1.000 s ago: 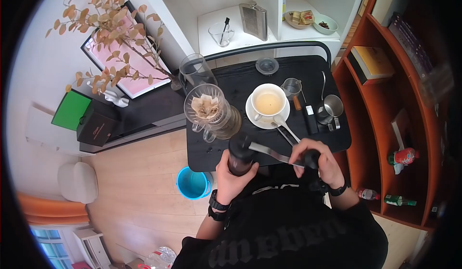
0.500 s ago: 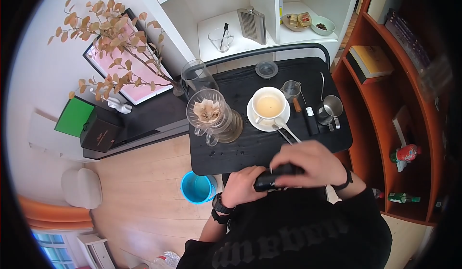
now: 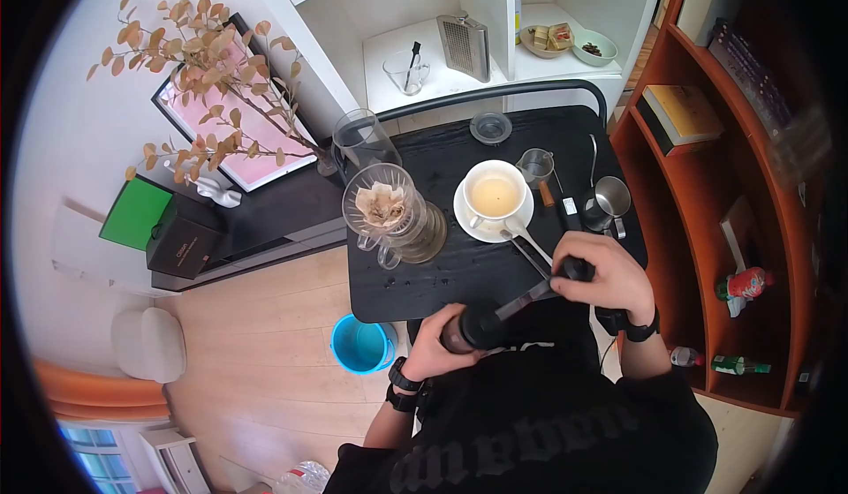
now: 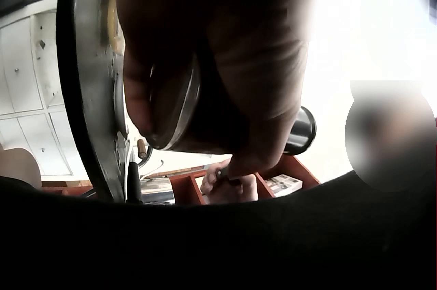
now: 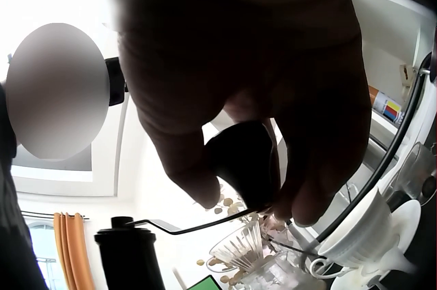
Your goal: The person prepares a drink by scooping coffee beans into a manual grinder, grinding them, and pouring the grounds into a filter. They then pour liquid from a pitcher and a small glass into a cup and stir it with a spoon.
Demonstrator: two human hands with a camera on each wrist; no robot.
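A pale wooden floor [image 3: 274,344] with long boards is spreading on the left of the hands. Beyond the hands, a smooth white shelf [image 3: 397,17] is standing, and a reddish-brown shelf [image 3: 649,176] is rising on the right of the right hand [image 3: 609,273]. A black table [image 3: 477,269] is lying just beyond both hands; its top is showing a fine grain, rounded corners and some small drops near the left hand [image 3: 435,346]. On the floor, left of the left hand, a round blue bucket [image 3: 362,353] is standing.

The left hand is gripping the body of a grinder [image 3: 480,324], a dark cylinder, near the table's near edge and in front of the black shirt. The right hand is holding the knob [image 3: 579,270] with curled fingers. Beyond the left hand, a ridged clear glass cone is bearing crumpled brown paper [image 3: 382,204]. Beyond the right hand, a shiny metal jug [image 3: 604,220] is standing, and between the hands, farther away, a glossy white cup [image 3: 465,185] is holding pale liquid. A thin, flat metal crank [image 3: 526,301] is joining the grinder to the smooth, rounded dark knob.
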